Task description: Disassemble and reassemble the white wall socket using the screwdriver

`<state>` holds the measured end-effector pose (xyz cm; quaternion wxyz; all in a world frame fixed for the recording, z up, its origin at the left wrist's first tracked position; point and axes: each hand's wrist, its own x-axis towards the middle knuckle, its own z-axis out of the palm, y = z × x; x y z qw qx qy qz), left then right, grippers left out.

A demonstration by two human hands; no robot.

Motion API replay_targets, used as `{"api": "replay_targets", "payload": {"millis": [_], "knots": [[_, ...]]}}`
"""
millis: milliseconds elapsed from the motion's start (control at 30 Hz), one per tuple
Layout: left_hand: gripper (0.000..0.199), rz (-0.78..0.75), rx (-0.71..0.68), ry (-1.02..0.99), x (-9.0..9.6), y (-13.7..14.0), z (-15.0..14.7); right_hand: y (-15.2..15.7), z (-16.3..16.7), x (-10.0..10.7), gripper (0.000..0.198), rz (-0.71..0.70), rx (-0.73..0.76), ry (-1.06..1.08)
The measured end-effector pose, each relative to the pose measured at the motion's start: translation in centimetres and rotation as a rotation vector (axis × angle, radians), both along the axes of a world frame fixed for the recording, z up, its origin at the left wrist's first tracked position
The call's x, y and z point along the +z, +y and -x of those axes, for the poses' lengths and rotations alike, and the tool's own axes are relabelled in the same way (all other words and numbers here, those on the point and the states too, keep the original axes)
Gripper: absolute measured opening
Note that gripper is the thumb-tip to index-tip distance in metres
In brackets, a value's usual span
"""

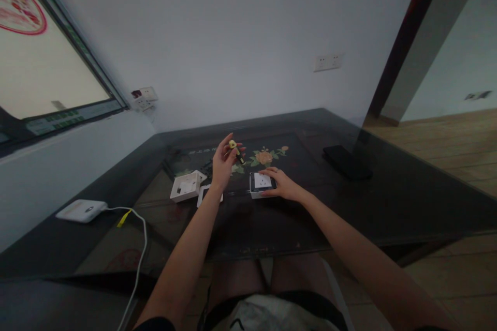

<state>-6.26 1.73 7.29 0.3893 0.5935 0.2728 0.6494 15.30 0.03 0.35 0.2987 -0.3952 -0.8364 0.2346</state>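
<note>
Raised over the table, my left hand [225, 158] is closed around a small yellow-and-black screwdriver [233, 145], its dark end pointing down to the right. My right hand [281, 185] grips the right side of a wall socket [262, 181], with a white face and a dark surround, that rests on the table. Left of my left wrist stands an open white socket back box [185, 187]. A white cover frame [202, 195] lies beside it, partly hidden by my left forearm. Small dark pieces behind the left wrist are too blurred to name.
The dark table [310, 222] has a printed flower pattern. A white device [82, 210] with a white cable [144, 227] and yellow tag lies at left. A black flat case [345, 162] lies at right. Wall sockets [328, 62] are on the wall behind.
</note>
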Motion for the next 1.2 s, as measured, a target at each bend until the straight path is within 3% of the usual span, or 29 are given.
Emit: {"api": "replay_targets", "payload": {"millis": [167,400,567,733,867,1100,1200], "knots": [[0.042,0.026,-0.13,0.275,2.4,-0.5,-0.1,0.0,0.0,0.0,0.074,-0.007,-0.005,-0.004],[0.03,-0.055,0.029,0.486,4.3,-0.9,-0.3,0.0,0.1,0.0,0.075,-0.02,0.001,-0.017],[0.03,-0.07,-0.041,0.715,6.0,-1.5,0.1,0.2,0.1,-0.1,0.077,-0.015,0.005,-0.017],[0.025,-0.162,-0.068,0.733,6.5,-1.0,0.5,0.2,0.1,0.0,0.076,-0.01,0.009,-0.019],[0.017,-0.224,0.018,0.78,6.4,-0.2,0.3,0.0,0.1,0.1,0.074,0.004,0.0,-0.018],[0.019,-0.42,0.332,1.061,6.3,0.3,-0.3,0.0,0.2,0.2,0.075,-0.001,0.0,-0.023],[0.019,-0.427,0.278,1.138,6.2,0.7,-0.2,0.1,0.1,0.0,0.075,-0.005,0.003,-0.017]]}}
